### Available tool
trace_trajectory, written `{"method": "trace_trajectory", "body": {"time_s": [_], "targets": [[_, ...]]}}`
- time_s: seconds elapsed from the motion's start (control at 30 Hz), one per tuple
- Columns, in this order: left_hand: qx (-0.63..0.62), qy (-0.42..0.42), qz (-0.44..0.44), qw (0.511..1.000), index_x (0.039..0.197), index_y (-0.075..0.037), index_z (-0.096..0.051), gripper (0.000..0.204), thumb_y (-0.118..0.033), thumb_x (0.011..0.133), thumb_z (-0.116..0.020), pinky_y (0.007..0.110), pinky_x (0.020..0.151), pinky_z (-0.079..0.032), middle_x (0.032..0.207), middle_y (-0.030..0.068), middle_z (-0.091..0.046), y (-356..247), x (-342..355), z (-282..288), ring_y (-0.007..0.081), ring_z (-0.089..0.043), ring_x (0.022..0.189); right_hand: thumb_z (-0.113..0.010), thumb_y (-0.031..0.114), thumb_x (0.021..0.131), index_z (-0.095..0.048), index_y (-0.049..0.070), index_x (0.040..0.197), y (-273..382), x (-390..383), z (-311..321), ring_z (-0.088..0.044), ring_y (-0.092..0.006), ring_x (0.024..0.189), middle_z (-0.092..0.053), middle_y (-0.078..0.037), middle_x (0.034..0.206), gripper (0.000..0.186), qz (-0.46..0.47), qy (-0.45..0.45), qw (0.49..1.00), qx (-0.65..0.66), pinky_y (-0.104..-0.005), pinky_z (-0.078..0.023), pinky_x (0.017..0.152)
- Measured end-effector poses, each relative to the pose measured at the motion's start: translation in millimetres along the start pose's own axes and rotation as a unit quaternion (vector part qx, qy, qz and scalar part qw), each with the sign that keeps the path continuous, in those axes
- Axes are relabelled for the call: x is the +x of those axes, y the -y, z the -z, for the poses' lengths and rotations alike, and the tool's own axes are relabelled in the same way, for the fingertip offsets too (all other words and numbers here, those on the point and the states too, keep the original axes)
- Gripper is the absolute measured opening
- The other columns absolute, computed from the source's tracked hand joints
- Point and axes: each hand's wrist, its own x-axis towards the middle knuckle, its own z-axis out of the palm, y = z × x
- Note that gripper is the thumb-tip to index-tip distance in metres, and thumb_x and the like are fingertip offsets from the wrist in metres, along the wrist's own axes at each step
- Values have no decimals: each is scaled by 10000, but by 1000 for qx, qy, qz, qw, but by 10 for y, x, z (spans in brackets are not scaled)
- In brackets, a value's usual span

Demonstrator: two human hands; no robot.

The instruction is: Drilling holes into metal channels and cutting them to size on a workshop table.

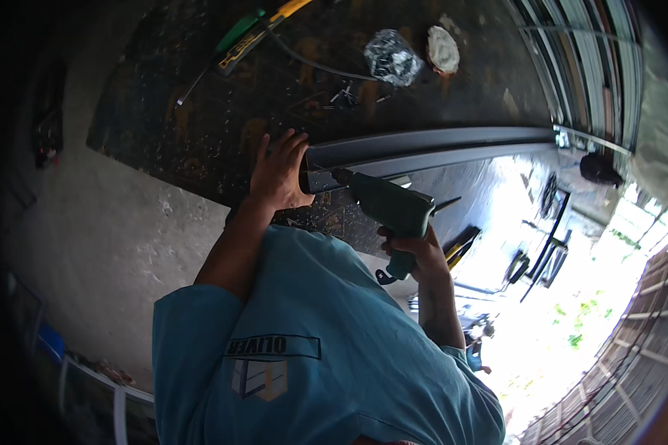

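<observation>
A long dark grey metal profile [438, 147] lies across the dark worktable, its near-left end in front of me. My left hand [280, 174] grips that end, fingers spread over the far side and thumb along the near side. My right hand [421, 256] is wrapped round the handle of a green power drill [393, 204]. The drill points left, with its chuck [342, 176] at the profile close to my left hand. Whether the bit touches the metal I cannot make out.
On the dark worktable [163, 141] lie a screwdriver with a green handle [237, 33], a yellow-and-black tool [254, 43], a clear plastic bag [393, 58], a whitish lump [443, 50] and several loose screws [343, 95]. Long profiles [594, 67] are stacked at far right.
</observation>
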Motion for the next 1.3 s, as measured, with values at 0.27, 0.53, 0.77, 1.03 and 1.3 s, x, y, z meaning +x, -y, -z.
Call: {"method": "trace_trajectory", "body": {"time_s": [0.27,0.53,0.77,1.03,1.3], "targets": [[50,-72,-15,996,1425,-96,-356,1056,-454,563,-850,569,1187,-148,1495,110,-382,-112,-27,-85,289,-283,1442,-647,205,829,-548,1,1231,-547,-403,1204,-674,-236,814,-662,-176,1046,462,218,-111,955,165,-345,-574,682],[88,-45,-22,995,1435,-41,-337,1111,-483,557,-856,571,1180,-156,1502,171,-356,-198,-135,-196,346,-249,1447,-609,249,900,-566,24,1216,-1718,133,2696,-635,-262,954,-636,-134,1093,391,373,-71,736,561,-438,-539,846],[125,-24,-13,992,1430,6,-336,1157,-493,532,-868,561,1170,-184,1500,196,-346,-482,-262,-375,371,-244,1438,-637,202,876,-541,-11,1238,-2322,277,3418,-631,-325,991,-633,-170,1122,431,311,-348,799,380,-451,-513,887],[76,-59,-49,994,1410,-23,-318,1147,-511,524,-860,587,1153,-198,1483,186,-338,-310,-248,-433,388,-260,1420,-680,200,783,-486,-20,1301,-1099,534,2316,-580,-451,1023,-575,-313,1140,596,285,-505,742,-336,-485,-476,897],[122,-84,-64,987,1354,-30,-378,1057,-465,516,-852,625,1126,-222,1422,189,-405,-195,-433,-213,412,-276,1404,-588,123,854,-548,-14,1194,-1150,804,2286,-644,-344,691,-626,-171,828,369,107,-321,941,-33,-422,-535,599]]}}
